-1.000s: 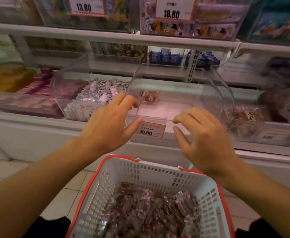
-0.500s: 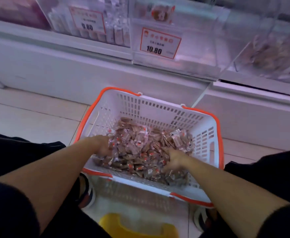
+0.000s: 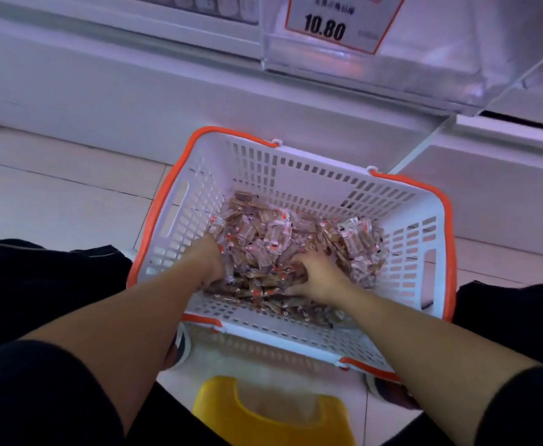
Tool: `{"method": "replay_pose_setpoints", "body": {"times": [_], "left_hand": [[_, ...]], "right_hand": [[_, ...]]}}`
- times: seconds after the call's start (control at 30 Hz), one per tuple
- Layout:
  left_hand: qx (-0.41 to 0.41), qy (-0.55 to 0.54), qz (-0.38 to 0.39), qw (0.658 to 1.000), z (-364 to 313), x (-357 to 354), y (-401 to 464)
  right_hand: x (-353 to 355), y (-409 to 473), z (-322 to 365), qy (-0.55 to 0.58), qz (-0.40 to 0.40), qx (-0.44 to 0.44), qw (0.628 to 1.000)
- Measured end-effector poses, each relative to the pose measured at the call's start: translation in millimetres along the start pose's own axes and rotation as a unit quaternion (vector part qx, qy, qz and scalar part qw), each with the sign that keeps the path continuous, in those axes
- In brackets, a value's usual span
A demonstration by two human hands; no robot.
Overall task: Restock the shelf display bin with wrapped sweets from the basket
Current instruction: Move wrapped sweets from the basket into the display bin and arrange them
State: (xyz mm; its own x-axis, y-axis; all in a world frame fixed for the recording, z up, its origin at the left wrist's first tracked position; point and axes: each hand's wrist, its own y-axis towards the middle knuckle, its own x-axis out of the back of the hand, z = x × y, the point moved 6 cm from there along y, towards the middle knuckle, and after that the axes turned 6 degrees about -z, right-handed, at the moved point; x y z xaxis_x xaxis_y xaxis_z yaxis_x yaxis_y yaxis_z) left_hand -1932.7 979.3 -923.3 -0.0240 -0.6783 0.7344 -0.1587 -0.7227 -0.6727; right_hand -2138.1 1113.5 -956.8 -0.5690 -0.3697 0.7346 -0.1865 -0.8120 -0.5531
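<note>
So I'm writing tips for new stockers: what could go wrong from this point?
Both the left hand and right hand are dug into the loose wrapped sweets, so an overfull double scoop may spill on the lift to the display bin. Strays could fall on the floor tiles beside the basket.
</note>
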Motion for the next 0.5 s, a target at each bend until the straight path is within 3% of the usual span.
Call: {"method": "replay_pose_setpoints", "body": {"times": [0.1,0.23,0.3,0.4,0.5], "left_hand": [[0.013,0.006,-0.028,1.0,-1,15,-8],[-0.008,-0.029,-0.01,0.999,-15,32,-15],[-0.014,-0.086,-0.001,0.996,-17,40,-23],[-0.031,-0.164,0.02,0.986,-19,43,-42],[-0.033,-0.223,0.039,0.974,-17,38,-57]], "right_hand": [[8,0,-4,0.054,-0.007,-0.024,0.998],[-15,-19,0,-0.079,0.093,0.019,0.992],[-17,-23,7,-0.091,0.056,0.033,0.994],[-7,-26,14,0.015,0.039,0.002,0.999],[11,-29,19,0.019,0.014,0.032,0.999]]}}
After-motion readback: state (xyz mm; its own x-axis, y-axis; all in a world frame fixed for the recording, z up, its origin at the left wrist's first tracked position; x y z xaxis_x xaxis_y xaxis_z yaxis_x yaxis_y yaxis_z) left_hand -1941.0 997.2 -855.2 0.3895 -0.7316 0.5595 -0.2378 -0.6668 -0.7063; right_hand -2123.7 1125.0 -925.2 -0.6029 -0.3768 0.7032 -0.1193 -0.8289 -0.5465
